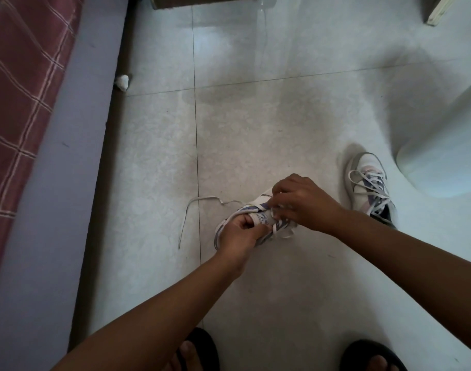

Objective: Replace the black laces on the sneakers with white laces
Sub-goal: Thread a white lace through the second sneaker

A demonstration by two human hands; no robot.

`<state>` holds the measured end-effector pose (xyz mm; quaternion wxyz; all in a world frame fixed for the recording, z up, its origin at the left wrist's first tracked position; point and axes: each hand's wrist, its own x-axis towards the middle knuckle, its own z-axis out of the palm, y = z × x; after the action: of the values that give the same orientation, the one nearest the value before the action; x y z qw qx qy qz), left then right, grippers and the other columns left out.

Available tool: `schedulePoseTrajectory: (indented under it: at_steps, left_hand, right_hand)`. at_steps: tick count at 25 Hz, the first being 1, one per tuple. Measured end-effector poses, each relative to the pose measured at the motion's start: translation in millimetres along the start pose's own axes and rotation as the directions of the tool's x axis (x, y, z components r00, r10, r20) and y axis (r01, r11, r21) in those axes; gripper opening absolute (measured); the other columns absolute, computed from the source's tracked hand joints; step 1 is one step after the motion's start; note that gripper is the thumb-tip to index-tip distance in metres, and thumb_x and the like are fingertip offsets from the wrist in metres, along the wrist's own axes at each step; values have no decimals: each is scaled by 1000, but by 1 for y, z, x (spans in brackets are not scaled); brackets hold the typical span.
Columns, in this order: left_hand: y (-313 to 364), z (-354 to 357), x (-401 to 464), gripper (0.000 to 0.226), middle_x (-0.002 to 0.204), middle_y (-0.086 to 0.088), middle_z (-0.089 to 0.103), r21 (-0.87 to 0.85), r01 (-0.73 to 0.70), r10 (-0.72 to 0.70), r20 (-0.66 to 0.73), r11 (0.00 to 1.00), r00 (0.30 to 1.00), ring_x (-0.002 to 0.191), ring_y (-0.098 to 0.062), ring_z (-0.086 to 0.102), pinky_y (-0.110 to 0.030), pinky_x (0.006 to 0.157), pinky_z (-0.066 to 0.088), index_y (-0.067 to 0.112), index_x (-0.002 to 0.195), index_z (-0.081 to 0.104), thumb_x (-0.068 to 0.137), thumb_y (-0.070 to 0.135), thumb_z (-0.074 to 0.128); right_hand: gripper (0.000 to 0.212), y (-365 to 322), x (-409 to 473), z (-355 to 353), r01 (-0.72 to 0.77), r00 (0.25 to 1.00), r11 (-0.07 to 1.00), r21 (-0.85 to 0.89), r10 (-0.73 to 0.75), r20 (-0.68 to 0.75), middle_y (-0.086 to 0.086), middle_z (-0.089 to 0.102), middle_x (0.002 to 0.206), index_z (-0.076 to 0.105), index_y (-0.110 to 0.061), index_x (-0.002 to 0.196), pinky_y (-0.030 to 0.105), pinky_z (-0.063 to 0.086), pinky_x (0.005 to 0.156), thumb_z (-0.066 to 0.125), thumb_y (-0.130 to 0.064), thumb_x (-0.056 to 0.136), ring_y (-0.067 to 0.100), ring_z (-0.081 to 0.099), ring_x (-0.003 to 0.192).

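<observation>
While the white-and-blue sneaker (258,212) sits on the pale tiled floor (255,129), the left hand (239,236) grips its tongue and the right hand (301,202) pinches its white lace (199,203), a second laced sneaker (368,186) standing nearby to the right.

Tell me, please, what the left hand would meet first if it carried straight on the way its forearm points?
Probably the sneaker it already grips: the left hand points up and right into its tongue. Beyond that sits the right hand, though depth is hard to judge.

White lace (199,207), red checked bedcover (23,89)
</observation>
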<state>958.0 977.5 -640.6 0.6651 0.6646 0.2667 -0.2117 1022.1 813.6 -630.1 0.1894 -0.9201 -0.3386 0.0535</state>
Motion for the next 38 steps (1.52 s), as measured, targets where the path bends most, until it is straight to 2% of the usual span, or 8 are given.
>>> schedulePoseTrajectory:
  at_steps: [6, 8, 11, 15, 19, 21, 25, 38]
  left_hand:
    - [-3, -8, -3, 17, 81, 4, 72, 92, 29, -36, 79, 995, 996, 75, -10, 67, -18, 64, 55, 20, 83, 67, 79, 4, 70]
    - [-3, -13, -1, 15, 93, -4, 72, 181, -4, -14, 101, 984, 995, 86, -18, 68, -25, 73, 56, 16, 90, 68, 80, 6, 70]
    - [0, -30, 7, 8, 94, -10, 70, 267, -107, 61, 178, 958, 982, 85, -19, 66, -30, 77, 54, 9, 94, 66, 86, 11, 65]
    - [21, -58, 18, 19, 67, 9, 59, 414, -254, 147, 272, 874, 951, 60, 5, 52, -12, 58, 39, 14, 76, 63, 94, 18, 56]
    - [45, -69, 20, 24, 63, 12, 60, 491, -313, 133, 367, 813, 921, 58, 6, 53, -9, 56, 39, 20, 72, 61, 94, 22, 55]
    - [54, -71, 18, 22, 73, 4, 64, 503, -333, 105, 429, 798, 897, 66, -3, 56, -12, 59, 41, 12, 80, 65, 94, 24, 54]
    - [68, -71, 11, 31, 80, -12, 58, 502, -362, 89, 488, 785, 869, 72, -16, 51, -23, 64, 40, -5, 92, 61, 93, 25, 55]
    - [107, -86, -11, 24, 79, -5, 58, 519, -433, 135, 515, 737, 846, 73, -12, 53, -29, 69, 39, 8, 84, 68, 90, 30, 59]
  right_hand:
    - [8, 9, 10, -9, -226, 935, 934, 278, 128, 330, -4, 64, 82, 69, -18, 78, 30, 42, 75, 75, -23, 78, 14, 55, 82]
    - [9, 29, 18, -19, -393, 918, 837, 380, 336, 210, 1, 65, 80, 66, -17, 79, 27, 40, 70, 74, -22, 79, 16, 58, 78]
    - [19, 88, 20, -50, -696, 627, 647, 313, 759, -175, 17, 66, 97, 66, -5, 92, 30, 40, 75, 67, -22, 85, 29, 59, 94]
    - [21, 134, -17, -80, -937, 283, 331, 113, 907, -311, 25, 61, 113, 61, -6, 106, 43, 43, 91, 57, -17, 88, 41, 52, 112]
    - [27, 69, -5, -57, -552, 824, 823, 136, 563, -66, 11, 63, 115, 63, -13, 113, 29, 39, 92, 65, -13, 86, 28, 57, 108]
    - [18, 9, 5, -43, -343, 934, 865, 367, 272, 231, -7, 68, 103, 68, -24, 102, 8, 38, 78, 68, -25, 84, -1, 60, 94]
    - [11, -38, 11, -22, -335, 915, 754, 565, 118, 387, -10, 68, 86, 66, -21, 86, 6, 42, 75, 74, -23, 79, -3, 60, 80]
    - [13, -18, -1, -87, -368, 865, 838, 403, 149, 480, -20, 57, 63, 59, -25, 75, 7, 38, 61, 65, -23, 86, -8, 49, 61]
